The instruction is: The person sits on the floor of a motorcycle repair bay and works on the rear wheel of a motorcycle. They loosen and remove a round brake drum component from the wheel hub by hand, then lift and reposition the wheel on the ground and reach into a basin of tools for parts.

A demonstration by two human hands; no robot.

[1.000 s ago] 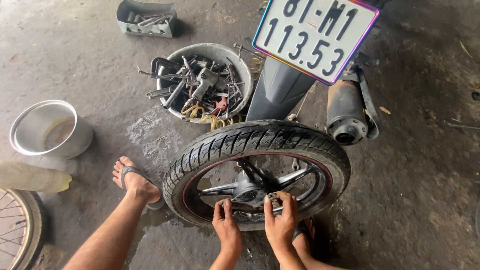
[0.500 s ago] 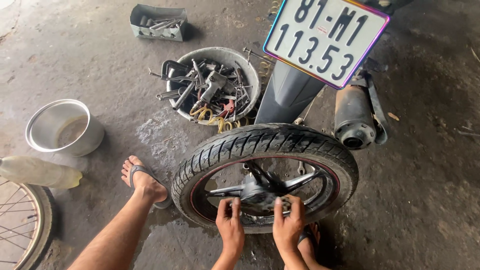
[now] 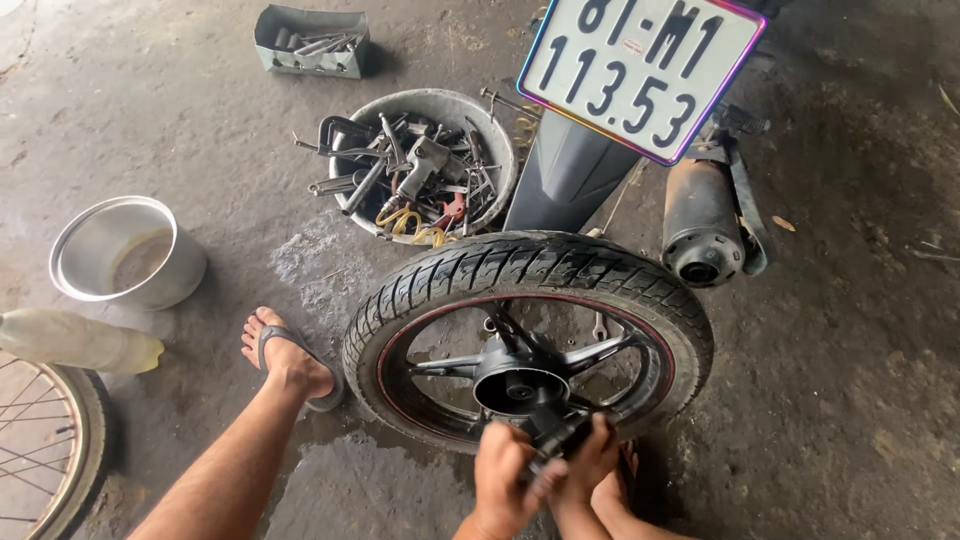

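Two bare hands meet low in front of the wheel. The left hand (image 3: 503, 470) and the right hand (image 3: 590, 462) are both curled tight around one small dark metal part (image 3: 556, 434), which sits just under the hub of the black motorbike wheel with the red-lined rim (image 3: 528, 330). The wheel stands up on wet concrete floor (image 3: 850, 400), just behind the grey motorbike tail with its white number plate (image 3: 640, 75).

I think the dark part could slip, because the floor near the hands looks wet and the fingers may be wet too. The wheel could also tip over, since nothing seems to prop it.

One foot in a sandal (image 3: 290, 360) rests just left of the tyre. Farther left stands a shiny round metal pot (image 3: 125, 255), and a round basin full of tools (image 3: 420, 165) sits behind the wheel. The rusty exhaust pipe (image 3: 705, 225) crowds the right side. More open floor lies to the far right.
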